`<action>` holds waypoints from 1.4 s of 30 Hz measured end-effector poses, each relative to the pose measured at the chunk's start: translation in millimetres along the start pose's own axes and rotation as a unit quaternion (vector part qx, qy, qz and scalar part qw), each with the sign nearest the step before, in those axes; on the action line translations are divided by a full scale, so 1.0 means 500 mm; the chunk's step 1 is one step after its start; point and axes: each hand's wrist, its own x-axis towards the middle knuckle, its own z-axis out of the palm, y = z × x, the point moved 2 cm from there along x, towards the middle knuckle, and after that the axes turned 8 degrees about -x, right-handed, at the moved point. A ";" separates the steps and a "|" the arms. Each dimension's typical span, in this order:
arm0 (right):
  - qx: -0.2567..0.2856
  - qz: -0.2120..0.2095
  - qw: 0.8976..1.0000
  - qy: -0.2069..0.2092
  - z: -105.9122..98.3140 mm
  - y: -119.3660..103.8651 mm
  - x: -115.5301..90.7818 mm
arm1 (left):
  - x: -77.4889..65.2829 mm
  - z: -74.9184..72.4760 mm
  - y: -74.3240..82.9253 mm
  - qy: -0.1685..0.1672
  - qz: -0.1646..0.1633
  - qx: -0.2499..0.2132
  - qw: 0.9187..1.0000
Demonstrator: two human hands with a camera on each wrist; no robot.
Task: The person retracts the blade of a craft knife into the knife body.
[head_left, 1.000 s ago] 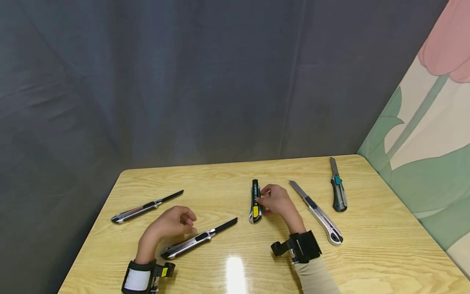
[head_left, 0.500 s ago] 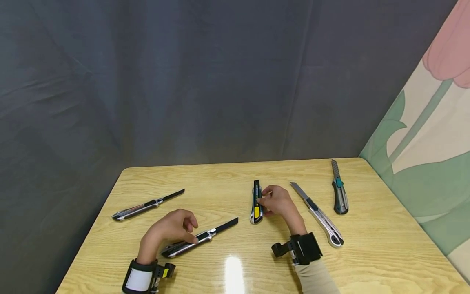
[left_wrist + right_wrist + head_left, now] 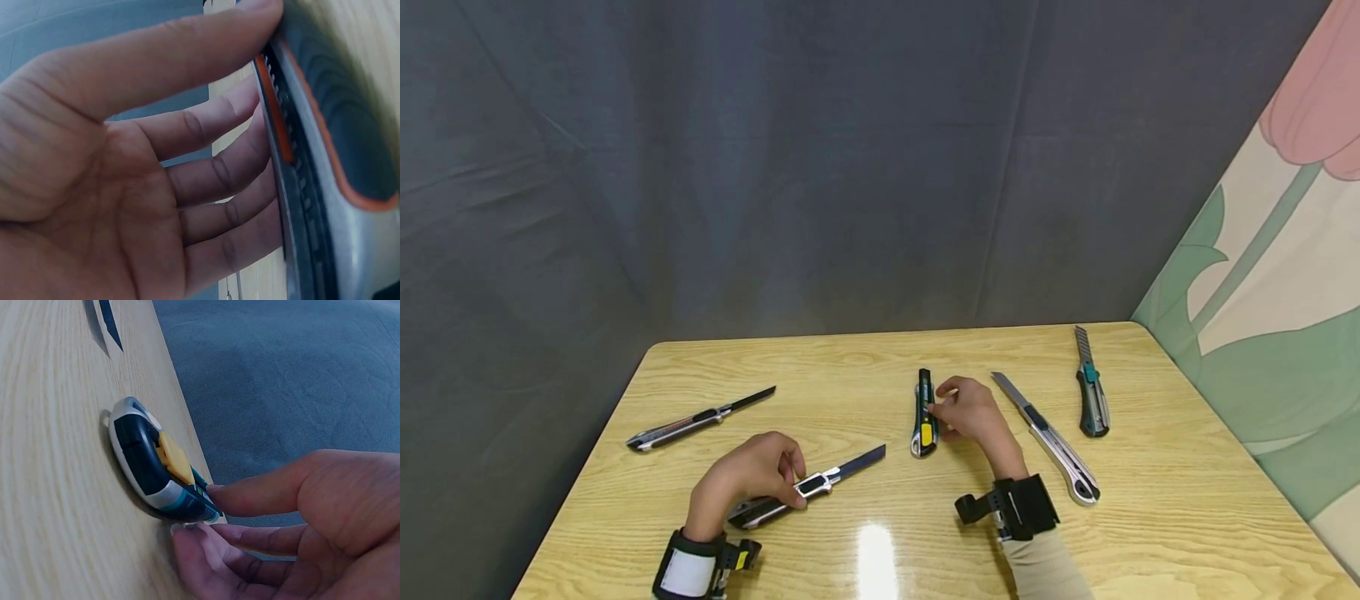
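My left hand (image 3: 747,473) pinches a silver-and-black utility knife (image 3: 816,483) at the front left, its dark blade extended. In the left wrist view the thumb lies along the near side of that knife (image 3: 319,156) and the fingers curl against its other side; an orange edge shows on the grip. My right hand (image 3: 972,412) pinches a black utility knife (image 3: 925,417) with a yellow slider, which lies upright-pointing on the table. In the right wrist view the thumb meets the front part of this knife (image 3: 147,456), with the fingers below it; no blade shows.
Another silver utility knife (image 3: 685,427) with a dark blade lies at the left. A long silver knife (image 3: 1060,454) and a grey-and-teal knife (image 3: 1092,392) lie at the right, blades out. The wooden table (image 3: 850,367) meets a dark curtain (image 3: 835,183) behind.
My left hand has come down and right onto the silver utility knife, and its thumb now meets the handle. My right hand stays at the black-and-yellow knife.
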 end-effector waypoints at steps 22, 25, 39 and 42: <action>-0.013 -0.123 0.990 0.071 -0.025 -0.051 -0.022 | 0.027 -0.004 0.005 -0.021 0.102 -0.017 0.994; -0.019 -0.141 0.988 0.064 -0.011 -0.071 -0.030 | 0.043 -0.003 0.010 -0.002 0.128 -0.063 0.990; 0.190 -0.182 0.962 -0.069 0.046 -0.132 -0.066 | 0.086 -0.002 0.047 0.126 0.151 -0.157 0.968; 0.217 -0.197 0.952 -0.089 0.058 -0.144 -0.071 | 0.088 0.002 0.053 0.148 0.147 -0.184 0.961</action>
